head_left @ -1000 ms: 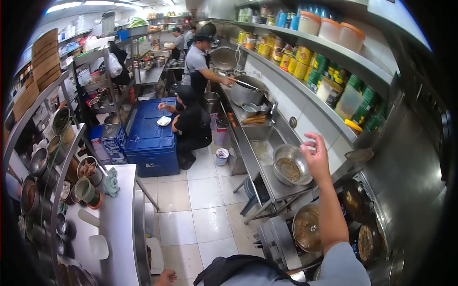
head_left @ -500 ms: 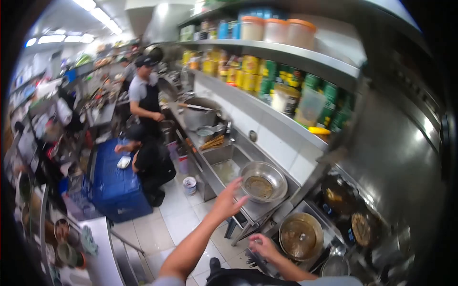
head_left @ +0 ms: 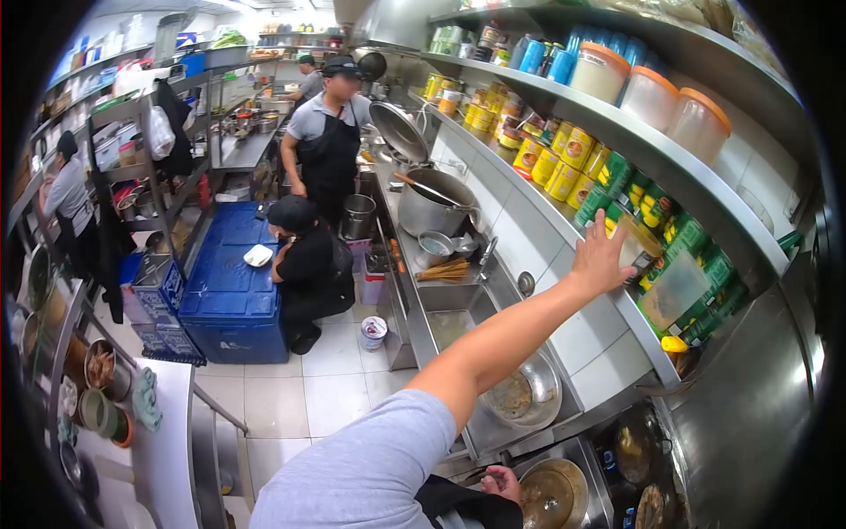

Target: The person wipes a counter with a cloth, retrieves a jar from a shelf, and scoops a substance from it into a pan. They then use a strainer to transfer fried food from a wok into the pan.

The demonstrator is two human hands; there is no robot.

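left hand [head_left: 600,257] at unreadable jar [head_left: 636,248]

A long steel counter [head_left: 441,295] runs along the right wall. On its near end sits a round metal bowl [head_left: 529,397]; at its far end stands a large steel stockpot [head_left: 436,207]. Above it, a wall shelf [head_left: 608,291] carries a clear plastic tub [head_left: 636,247], where the left hand [head_left: 601,256] rests. The right hand [head_left: 500,483] sits low, just left of a round steel wok [head_left: 551,495] at the bottom edge.
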